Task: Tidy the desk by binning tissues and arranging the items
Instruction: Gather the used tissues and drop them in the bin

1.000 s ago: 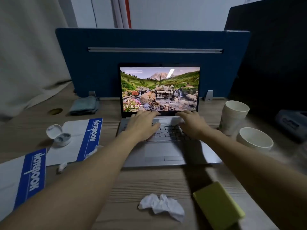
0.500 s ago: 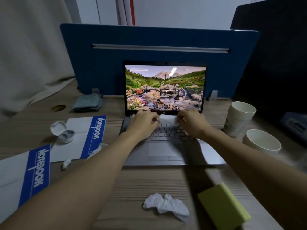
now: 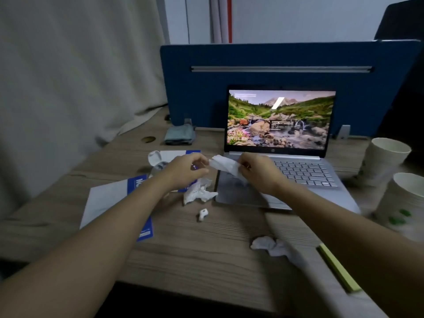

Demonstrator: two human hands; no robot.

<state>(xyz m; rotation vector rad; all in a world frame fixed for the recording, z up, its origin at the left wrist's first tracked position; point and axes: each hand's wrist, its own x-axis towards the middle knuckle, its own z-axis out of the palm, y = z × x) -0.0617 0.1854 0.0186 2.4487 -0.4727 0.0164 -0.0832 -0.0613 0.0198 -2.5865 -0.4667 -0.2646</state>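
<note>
A white tissue [image 3: 223, 165] hangs in the air just left of the open laptop [image 3: 298, 177]. My right hand [image 3: 257, 173] pinches its right end. My left hand [image 3: 183, 171] has its fingertips at the tissue's left end; the grip there is hard to make out. A crumpled tissue [image 3: 198, 191] lies on the desk below my left hand. Another crumpled tissue [image 3: 271, 245] lies near the front edge, partly behind my right forearm. A loose white earbud [image 3: 203, 214] lies between them.
Two notebooks with blue bands [image 3: 107, 198] lie at the left, with an open earbud case [image 3: 156, 160] behind my left hand. A folded grey cloth [image 3: 180, 134] sits by the blue divider [image 3: 275, 72]. Paper cups [image 3: 385, 161] stand at right. Yellow sticky notes [image 3: 337, 269] lie front right.
Both hands have lifted the tissue off the laptop keyboard and carried it left, past the laptop's edge. The camera has swung left.
</note>
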